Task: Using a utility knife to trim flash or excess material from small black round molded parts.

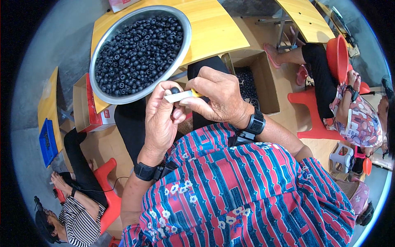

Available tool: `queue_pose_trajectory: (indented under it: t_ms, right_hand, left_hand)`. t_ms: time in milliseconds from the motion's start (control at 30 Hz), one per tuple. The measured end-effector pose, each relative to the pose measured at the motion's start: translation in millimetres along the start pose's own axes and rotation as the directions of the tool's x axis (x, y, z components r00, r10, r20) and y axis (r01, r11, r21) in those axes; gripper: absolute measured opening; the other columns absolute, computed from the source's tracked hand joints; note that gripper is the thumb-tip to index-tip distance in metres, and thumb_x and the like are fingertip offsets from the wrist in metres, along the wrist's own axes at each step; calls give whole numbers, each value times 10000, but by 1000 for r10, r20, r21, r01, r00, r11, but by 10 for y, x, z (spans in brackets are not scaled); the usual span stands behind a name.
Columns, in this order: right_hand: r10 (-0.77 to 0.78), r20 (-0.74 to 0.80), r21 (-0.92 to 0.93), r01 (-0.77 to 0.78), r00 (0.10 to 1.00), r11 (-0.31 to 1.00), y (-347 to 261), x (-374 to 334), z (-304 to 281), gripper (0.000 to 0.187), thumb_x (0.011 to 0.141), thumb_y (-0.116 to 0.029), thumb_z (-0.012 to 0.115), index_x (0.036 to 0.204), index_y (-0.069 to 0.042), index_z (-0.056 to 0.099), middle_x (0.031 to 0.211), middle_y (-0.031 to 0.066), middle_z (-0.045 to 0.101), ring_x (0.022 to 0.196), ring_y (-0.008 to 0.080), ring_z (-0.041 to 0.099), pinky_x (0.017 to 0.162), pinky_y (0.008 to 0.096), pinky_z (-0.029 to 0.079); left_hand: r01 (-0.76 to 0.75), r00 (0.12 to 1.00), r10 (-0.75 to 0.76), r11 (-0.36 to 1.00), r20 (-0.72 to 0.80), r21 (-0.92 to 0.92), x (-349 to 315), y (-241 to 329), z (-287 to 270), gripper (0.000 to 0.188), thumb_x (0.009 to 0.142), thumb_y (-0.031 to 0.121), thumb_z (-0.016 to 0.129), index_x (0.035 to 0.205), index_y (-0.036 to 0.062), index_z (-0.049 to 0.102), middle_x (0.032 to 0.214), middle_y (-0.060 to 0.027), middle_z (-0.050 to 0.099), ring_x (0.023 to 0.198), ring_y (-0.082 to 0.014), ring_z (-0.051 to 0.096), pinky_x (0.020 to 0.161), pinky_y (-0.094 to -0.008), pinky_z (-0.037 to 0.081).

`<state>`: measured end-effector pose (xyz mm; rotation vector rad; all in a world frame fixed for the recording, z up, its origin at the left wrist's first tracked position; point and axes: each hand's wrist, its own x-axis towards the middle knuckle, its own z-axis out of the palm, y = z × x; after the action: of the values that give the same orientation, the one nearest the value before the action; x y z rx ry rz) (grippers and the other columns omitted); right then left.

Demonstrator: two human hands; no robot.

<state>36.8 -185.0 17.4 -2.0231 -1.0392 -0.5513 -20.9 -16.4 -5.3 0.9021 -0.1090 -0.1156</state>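
Between the thumb and fingers of my left hand (158,119) is a small round black part (175,89), like a rubber plug. My right hand (222,95) grips a small knife (179,97) with a yellow handle, mostly hidden in the fingers. Its flat pale blade lies across the left thumb, close against the black part; whether it cuts in cannot be seen. Just beyond my hands, a wide metal basin (188,35) is filled with similar black parts (140,53), many showing a hole.
The basin rests on a yellow wooden table (214,24). An open cardboard box (268,88) holding black parts stands right of my knees. A red-and-white carton (101,117) is at left. Seated people work on both sides; a red basin (338,57) and blue tray (48,143) are near them.
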Motion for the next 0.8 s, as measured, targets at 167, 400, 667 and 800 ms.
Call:
queue_pose_trajectory:
  t_ms: [167,400,667,800]
  right_hand:
    - [-7,5,-2,7,1000,1000,4,-3,5,265,748,-307,760,775,-76,632,691,72,527,600,250,587,519,358,473]
    - [2,13,-15,-2,1000,1000,-8,3,-5,258,747,-304,763,771,-80,638,691,70,537,596,244,592,517,355,476]
    - [17,-5,2,-17,1000,1000,5,-8,1,260,754,-311,760,774,-79,646,680,68,533,586,242,590,503,353,470]
    - [19,9,-6,-18,1000,1000,7,-4,6,259,753,-311,760,776,-79,648,677,69,532,584,243,589,501,354,469]
  left_hand:
    - [-8,1000,7,1000,14,24,-1,6,-7,247,1030,314,464,1091,75,473,843,28,453,642,-19,410,520,-146,330]
    - [-10,1000,10,1000,18,28,2,4,-16,246,1027,317,468,1086,78,475,841,28,452,643,-20,409,520,-147,327]
    - [15,1000,-15,1000,7,9,1,-10,-13,245,1024,317,479,1086,79,475,833,32,449,633,-19,405,519,-147,321]
    - [13,1000,-13,1000,3,18,10,-5,0,250,1023,319,481,1086,77,473,827,34,447,630,-19,406,518,-148,321]
